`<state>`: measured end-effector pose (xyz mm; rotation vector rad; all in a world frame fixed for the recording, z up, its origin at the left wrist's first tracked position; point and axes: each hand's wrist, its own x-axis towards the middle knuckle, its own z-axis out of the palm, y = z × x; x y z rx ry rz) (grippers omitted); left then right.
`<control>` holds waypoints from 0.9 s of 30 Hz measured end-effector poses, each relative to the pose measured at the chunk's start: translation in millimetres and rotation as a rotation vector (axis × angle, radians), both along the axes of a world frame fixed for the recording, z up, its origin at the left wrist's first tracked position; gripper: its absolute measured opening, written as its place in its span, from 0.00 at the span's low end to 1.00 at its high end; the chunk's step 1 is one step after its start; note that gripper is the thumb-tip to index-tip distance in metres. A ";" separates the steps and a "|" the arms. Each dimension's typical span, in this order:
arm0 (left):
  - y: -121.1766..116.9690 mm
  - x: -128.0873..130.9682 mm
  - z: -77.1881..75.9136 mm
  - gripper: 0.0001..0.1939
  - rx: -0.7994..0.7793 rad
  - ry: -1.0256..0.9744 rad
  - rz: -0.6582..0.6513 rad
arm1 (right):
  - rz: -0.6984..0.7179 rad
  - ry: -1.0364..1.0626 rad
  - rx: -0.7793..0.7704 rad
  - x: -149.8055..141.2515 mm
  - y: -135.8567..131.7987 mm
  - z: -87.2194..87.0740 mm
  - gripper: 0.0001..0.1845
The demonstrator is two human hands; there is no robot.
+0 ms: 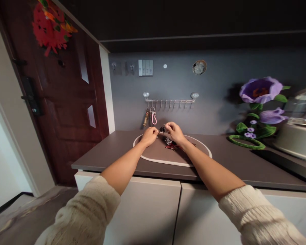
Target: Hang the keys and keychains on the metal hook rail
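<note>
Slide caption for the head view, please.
Left hand and right hand hold a small dark item over an oval, white-rimmed brown mat.

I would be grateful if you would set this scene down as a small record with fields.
Left hand: fingertips together, hold unclear
Right hand: pinching small dark item
Below hands: jumbled pile on light-rimmed mat
Wall: hook rail, pink loop hanging near its left end
Far right: purple flowers on counter
Far left: dark red door
</note>
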<state>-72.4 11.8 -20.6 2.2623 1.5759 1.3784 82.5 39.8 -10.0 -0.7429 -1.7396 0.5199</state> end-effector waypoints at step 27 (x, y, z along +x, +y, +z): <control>-13.2 -0.5 7.6 0.15 -0.039 0.018 0.341 | -0.148 0.161 -0.150 -25.1 10.8 47.2 0.16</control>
